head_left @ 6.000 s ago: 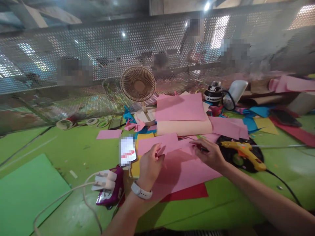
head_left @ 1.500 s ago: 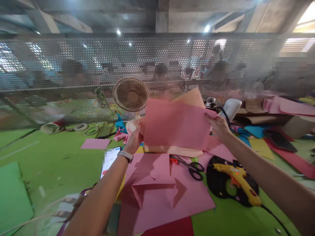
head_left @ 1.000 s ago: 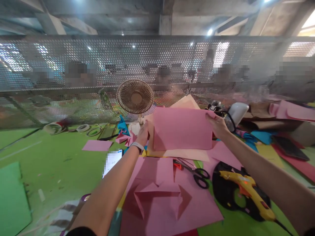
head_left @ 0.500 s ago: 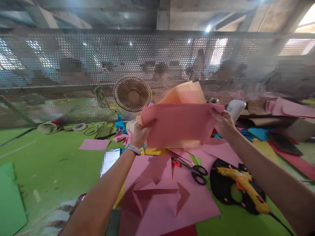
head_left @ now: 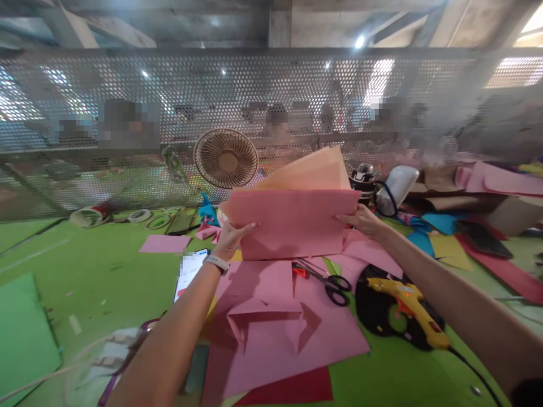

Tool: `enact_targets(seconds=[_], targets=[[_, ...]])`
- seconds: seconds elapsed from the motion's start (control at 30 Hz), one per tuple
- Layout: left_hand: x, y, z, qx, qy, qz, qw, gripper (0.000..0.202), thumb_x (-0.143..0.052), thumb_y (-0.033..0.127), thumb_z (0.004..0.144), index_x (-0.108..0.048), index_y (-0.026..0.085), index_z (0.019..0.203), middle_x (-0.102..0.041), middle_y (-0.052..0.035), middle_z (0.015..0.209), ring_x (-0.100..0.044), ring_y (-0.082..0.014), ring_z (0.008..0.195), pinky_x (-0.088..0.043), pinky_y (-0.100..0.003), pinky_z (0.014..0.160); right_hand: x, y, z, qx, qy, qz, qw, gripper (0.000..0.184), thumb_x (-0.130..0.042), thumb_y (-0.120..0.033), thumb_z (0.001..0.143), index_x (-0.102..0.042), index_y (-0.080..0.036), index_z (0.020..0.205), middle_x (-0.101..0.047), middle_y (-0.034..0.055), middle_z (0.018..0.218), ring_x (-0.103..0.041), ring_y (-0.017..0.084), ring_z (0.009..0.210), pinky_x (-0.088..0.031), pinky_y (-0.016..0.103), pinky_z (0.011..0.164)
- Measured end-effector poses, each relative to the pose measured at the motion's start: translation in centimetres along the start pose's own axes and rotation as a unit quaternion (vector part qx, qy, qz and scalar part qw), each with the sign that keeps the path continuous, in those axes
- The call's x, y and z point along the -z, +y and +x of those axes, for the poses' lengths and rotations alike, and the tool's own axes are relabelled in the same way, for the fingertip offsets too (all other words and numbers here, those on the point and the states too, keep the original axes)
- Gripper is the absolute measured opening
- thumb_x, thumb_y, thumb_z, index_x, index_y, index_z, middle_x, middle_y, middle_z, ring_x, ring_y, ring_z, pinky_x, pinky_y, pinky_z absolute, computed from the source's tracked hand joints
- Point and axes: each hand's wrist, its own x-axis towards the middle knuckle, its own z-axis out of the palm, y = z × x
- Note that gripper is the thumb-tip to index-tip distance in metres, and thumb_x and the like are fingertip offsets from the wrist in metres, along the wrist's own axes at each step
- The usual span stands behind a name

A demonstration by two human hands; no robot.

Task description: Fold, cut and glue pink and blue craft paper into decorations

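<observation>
Landmark: the scissors [head_left: 323, 276] on the green bench [head_left: 106, 294]. Nearest, on the near side of the scissors, a dark red sheet [head_left: 292, 391] stuck out from under a large pink sheet [head_left: 326, 353]. A folded pink piece [head_left: 267, 306] stood on that sheet, left of the scissors and nearer. A green sheet [head_left: 25, 333] lay far left of them. Right of the scissors, a yellow glue gun [head_left: 409, 305] rested across a black disc [head_left: 371, 316]. The phone [head_left: 192, 271] was left of the scissors, lit, partly blurred.

Just beyond the scissors and a bit left, both hands held up a pink sheet [head_left: 292, 226], tilted, broad face toward the wearer. Left hand [head_left: 230, 240], white watch [head_left: 217, 262] at its wrist, gripped the lower left side: thumb on the near face, other fingers mostly hidden behind. Right hand [head_left: 362, 220] pinched the right edge, fingers closed on it. Peach sheets [head_left: 318, 169] fanned up behind the pink one; couldn't tell if either grip took them in too.

Farther beyond the scissors: fan [head_left: 228, 161] to the left, dark bottle [head_left: 362, 180] to the right, perforated screen [head_left: 280, 85] across the back.
</observation>
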Motion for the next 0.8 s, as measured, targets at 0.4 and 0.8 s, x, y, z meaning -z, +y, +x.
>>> enact_targets(seconds=[0.4,0.8], targets=[[-1.0,0.1,-1.4,0.015,-0.036,0.066,0.997,0.05,-0.078,0.035,0.055,-0.066,0.01,0.097,-0.07,-0.0121,0.096,-0.064,-0.0263,0.089,-0.051,-0.041,0.083,-2.0,-0.2,-0.4,0.034,0.06,-0.033,0.997,0.044,-0.081,-0.039,0.047,-0.068,-0.018,0.083,-0.071,0.0053,0.079,-0.064,0.021,0.074,-0.054,0.04,0.074],[0.2,16.4,-6.1,-0.22,0.092,0.335,0.912,0.034,-0.074,0.03,0.069,-0.069,0.006,0.093,-0.07,-0.0097,0.09,-0.065,-0.0219,0.08,-0.051,-0.036,0.079,-3.6,-5.5,-3.3,0.022,0.056,0.144,0.988,0.053,-0.044,-0.071,0.073,-0.061,-0.022,0.086,-0.069,0.0032,0.074,-0.066,0.019,0.065,-0.054,0.033,0.059]])
